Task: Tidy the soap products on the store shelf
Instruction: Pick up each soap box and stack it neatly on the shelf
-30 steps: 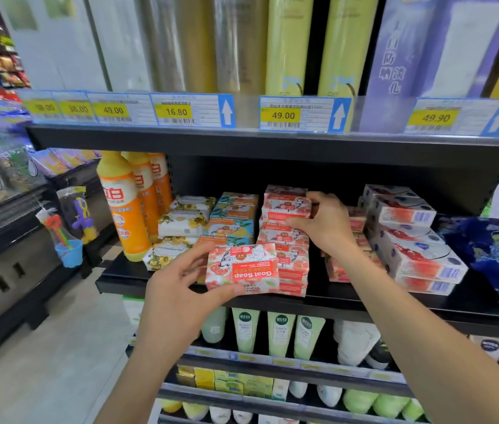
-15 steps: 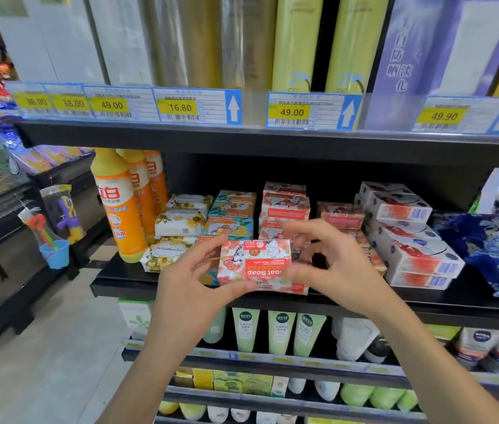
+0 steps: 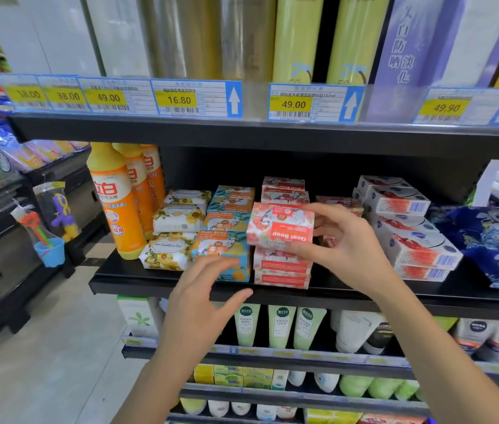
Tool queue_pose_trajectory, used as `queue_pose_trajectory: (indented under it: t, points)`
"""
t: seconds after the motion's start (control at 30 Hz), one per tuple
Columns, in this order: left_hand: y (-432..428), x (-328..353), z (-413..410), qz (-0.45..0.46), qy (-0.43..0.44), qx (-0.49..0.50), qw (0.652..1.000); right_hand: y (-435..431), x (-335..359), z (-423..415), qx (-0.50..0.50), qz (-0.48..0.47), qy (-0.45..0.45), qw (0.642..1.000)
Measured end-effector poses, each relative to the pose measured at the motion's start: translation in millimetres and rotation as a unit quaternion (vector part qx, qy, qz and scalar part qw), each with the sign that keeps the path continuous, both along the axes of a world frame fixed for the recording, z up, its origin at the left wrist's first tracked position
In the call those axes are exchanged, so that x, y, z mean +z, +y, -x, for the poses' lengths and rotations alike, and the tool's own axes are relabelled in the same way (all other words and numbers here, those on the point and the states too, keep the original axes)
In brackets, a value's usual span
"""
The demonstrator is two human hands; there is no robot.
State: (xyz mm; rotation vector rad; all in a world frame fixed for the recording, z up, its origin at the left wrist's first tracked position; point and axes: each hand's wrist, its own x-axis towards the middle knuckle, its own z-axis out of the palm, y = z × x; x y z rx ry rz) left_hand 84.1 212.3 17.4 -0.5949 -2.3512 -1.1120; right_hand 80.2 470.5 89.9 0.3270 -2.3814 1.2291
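Red soap box (image 3: 280, 226), pinched upside-down by right hand (image 3: 349, 252) alone, left hand (image 3: 199, 301) open below, may topple stack (image 3: 281, 266) at shelf (image 3: 150, 284) front edge.

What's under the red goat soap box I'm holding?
A stack of red soap boxes sits below the goat soap box in the right hand, which hides whether they touch.

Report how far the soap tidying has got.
Looks done: the red stack at the shelf front sits square. In hand: the right hand grips a red Goat Soap box, print upside down, at the top of that stack; the left hand is open and holds nothing. Left: seating that box, then probably straightening the tilted floral packs and the skewed white boxes.
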Motion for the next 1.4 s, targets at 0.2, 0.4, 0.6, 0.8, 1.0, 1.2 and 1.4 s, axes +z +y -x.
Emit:
queue_pose_trajectory:
  t: [0.2, 0.4, 0.6, 0.8, 1.0, 1.2, 1.4]
  points:
    - [8, -57, 21, 0.127, 0.057, 0.029, 0.990, 8, -7, 30, -0.050, -0.002, -0.027, 0.998]
    - [15, -72, 30, 0.100, 0.089, 0.062, 0.989, 7, -20, 44, -0.073, 0.012, -0.019, 0.997]
    - [20, -73, 31, 0.069, 0.075, 0.074, 0.992, 3, -23, 45, -0.105, 0.034, -0.003, 0.994]
    - [23, -73, 28, 0.051, 0.067, 0.073, 0.994, 39, -16, 19, -0.129, -0.074, -0.042, 0.988]
    - [24, -72, 25, 0.039, 0.061, 0.079, 0.994, 84, -2, 9, -0.118, -0.317, -0.191, 0.922]
    - [26, -69, 22, 0.035, 0.058, 0.078, 0.995, 87, 8, 21, -0.107, -0.384, -0.245, 0.884]
    - [27, -67, 20, 0.025, 0.043, 0.081, 0.996, 86, 7, 28, -0.096, -0.430, -0.246, 0.863]
